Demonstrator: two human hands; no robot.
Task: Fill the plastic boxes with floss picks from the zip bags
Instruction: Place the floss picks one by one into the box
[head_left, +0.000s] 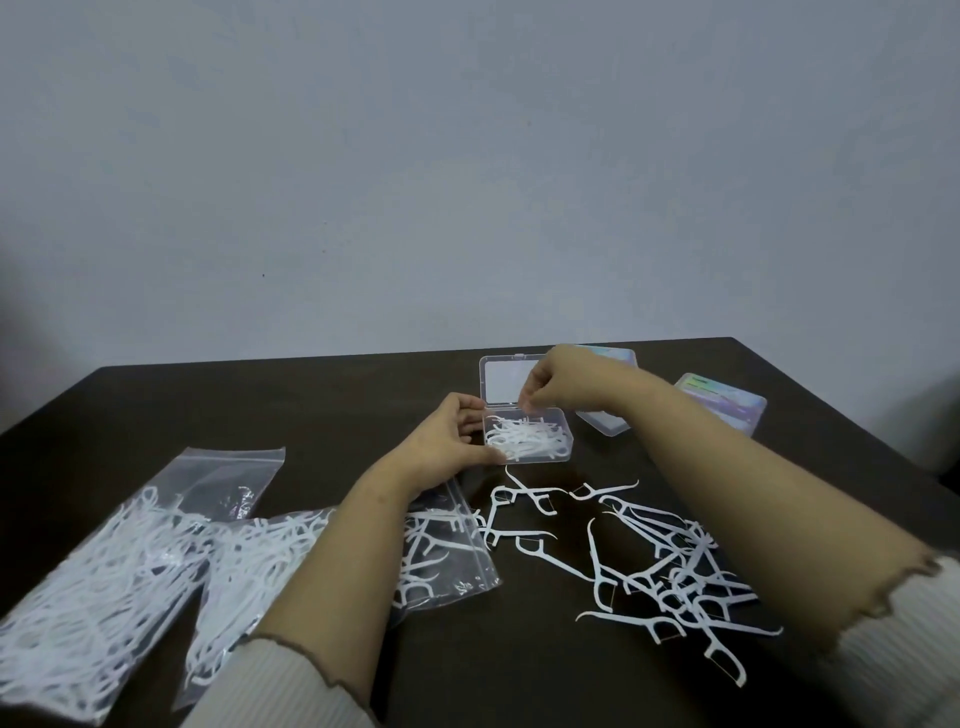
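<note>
Dark tabletop (363, 410) under a grey wall: an open clear box (527, 435) is steadied by the left hand (457, 441) curled at its side while picks are pinched just above it by the right hand (553, 382), best released low, with loose picks (649, 566) nearer the body and zip bags (156, 571) beneath the left forearm.

Hands (457, 436) at perhaps half-filled box (527, 435)

Three plastic boxes: one open box (527, 434) holding floss picks, two closed boxes (605, 418) (722, 402). Two zip bags (130, 545) (322, 561). Loose floss picks (649, 561) too tangled to count. Two hands (452, 441) (556, 382).
</note>
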